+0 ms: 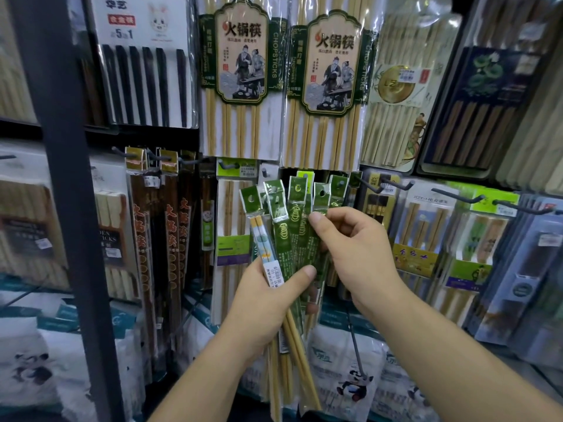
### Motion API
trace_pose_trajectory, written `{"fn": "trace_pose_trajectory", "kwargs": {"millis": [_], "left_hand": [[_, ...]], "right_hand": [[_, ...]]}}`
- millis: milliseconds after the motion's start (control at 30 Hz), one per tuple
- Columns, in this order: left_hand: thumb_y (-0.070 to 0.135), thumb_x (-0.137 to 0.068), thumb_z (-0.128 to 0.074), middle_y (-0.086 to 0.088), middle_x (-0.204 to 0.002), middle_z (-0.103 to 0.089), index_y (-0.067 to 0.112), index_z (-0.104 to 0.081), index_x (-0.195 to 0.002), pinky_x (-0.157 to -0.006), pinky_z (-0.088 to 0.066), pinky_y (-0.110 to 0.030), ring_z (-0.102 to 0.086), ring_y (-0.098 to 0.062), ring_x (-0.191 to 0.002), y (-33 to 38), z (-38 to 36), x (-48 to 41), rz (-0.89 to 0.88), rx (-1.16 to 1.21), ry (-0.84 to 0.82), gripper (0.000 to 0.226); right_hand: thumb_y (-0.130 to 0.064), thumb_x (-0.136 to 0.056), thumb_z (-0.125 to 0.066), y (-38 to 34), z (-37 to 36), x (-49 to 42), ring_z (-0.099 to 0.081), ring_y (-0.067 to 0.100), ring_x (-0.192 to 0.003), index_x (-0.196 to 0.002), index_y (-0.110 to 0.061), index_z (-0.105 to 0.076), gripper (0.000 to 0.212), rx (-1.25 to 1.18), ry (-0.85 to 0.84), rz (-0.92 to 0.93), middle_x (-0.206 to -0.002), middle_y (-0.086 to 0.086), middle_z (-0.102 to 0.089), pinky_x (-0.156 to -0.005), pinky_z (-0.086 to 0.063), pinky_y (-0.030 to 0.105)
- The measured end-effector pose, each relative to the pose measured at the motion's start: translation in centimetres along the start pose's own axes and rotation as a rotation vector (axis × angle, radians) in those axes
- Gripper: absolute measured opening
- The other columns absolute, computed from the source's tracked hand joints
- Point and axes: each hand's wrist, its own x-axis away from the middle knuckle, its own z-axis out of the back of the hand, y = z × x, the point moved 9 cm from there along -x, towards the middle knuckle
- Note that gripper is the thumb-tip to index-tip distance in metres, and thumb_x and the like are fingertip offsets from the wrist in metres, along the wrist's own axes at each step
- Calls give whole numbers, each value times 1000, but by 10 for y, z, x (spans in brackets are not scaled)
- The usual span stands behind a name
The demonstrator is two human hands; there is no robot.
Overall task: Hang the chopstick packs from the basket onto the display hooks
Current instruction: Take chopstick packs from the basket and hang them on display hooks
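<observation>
Left hand (268,300): clenched round the lower part of a fanned bundle of chopstick packs (292,226), thumb across the front just beside a white price sticker (275,274). Bare bamboo stick ends poke out below the palm.

Right hand (350,248): grasping the same bundle from the right, thumb on the front of the green sleeves, fingers curled behind them.

Packs: narrow, green headers each with a punched hole, tops splayed out. The leftmost one shows white/yellow sticks. All are in the hands and none of the held ones is on a hook. They are held up in front of the middle of the rack, just under the two large hot-pot chopstick packs (240,56).

Display hooks (457,195): dark metal prongs along the lower row. The ones to the right already carry boxed sets.

Also in view: black chopstick set (143,71) top left, dark upright post (61,178) on the left, panda-print bags (350,385) at the bottom.
</observation>
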Motion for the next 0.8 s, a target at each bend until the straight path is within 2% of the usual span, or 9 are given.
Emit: {"fn": "trace_pose_trajectory", "kwargs": {"millis": [67, 133, 233, 300, 367, 433, 567, 700, 800], "left_hand": [[27, -87, -78, 1, -103, -79, 27, -76, -106, -73, -63, -35, -76, -19, -92, 2, 2, 0, -18, 2, 19, 19], [34, -87, -77, 5, -107, -79, 23, -75, -109, -84, -59, -27, -75, -13, -101, 0, 10, -2, -20, -70, 91, 25], [21, -96, -72, -1, -80, -76, 7, -73, -87, -69, -55, -17, -74, -12, -79, 1, 19, -3, -17, -71, 161, 18], [13, -98, -68, -8, -70, -71, 11, -71, -78, -63, -56, -19, -71, -16, -69, 3, 20, -3, -16, -56, 166, 21], [13, -97, -69, -10, -67, -69, 21, -72, -72, -64, -61, -31, -70, -21, -68, 2, 20, -4, -1, -24, 166, 27], [13, -96, -71, -9, -66, -65, 19, -70, -74, -65, -63, -41, -68, -26, -67, -2, 21, -4, 33, 26, 170, 23], [14, -98, -70, -9, -69, -63, 19, -73, -74, -62, -61, -40, -66, -28, -67, -4, 18, -2, 87, 30, 133, 24], [21, -99, -68, -15, -67, -63, 18, -71, -70, -55, -56, -32, -61, -27, -57, -3, 17, 1, 128, -68, 58, 30], [18, -101, -65, -13, -64, -62, 16, -68, -66, -52, -54, -33, -59, -25, -54, -2, 15, 2, 144, -101, 26, 34]], "right_hand": [[-29, -90, -77, 0, 4, -1, -53, 10, -70, -80, -23, -73, 12, -43, 27, 1, -71, -2, -59, -69, -52, 30], [-29, -90, -76, -1, 9, -4, -50, 9, -69, -79, -24, -72, 14, -64, 59, 6, -71, -4, -55, -64, -48, 21], [-32, -93, -72, -1, 14, -10, -48, 13, -71, -85, -16, -71, 18, -55, 96, -5, -76, 3, -53, -65, -47, 24], [-33, -94, -72, 1, 17, -13, -47, 17, -71, -86, -12, -70, 22, -43, 109, -19, -78, 7, -51, -68, -45, 30], [-33, -94, -72, 3, 19, -15, -46, 18, -71, -85, -11, -69, 24, -31, 117, -22, -77, 8, -50, -68, -44, 33], [-32, -94, -72, 4, 21, -18, -46, 15, -69, -84, -12, -68, 22, -19, 129, -18, -75, 6, -51, -67, -44, 30], [-30, -92, -74, 7, 25, -22, -45, 4, -57, -80, -14, -69, 21, 11, 153, -1, -65, -3, -51, -55, -44, 15], [-31, -92, -75, 8, 25, -23, -44, 5, -60, -79, -15, -69, 22, 57, 153, 20, -67, -3, -50, -56, -42, 15], [-32, -93, -74, 6, 26, -24, -42, 5, -60, -79, -14, -69, 23, 63, 153, 27, -67, -3, -48, -57, -41, 15]]}}
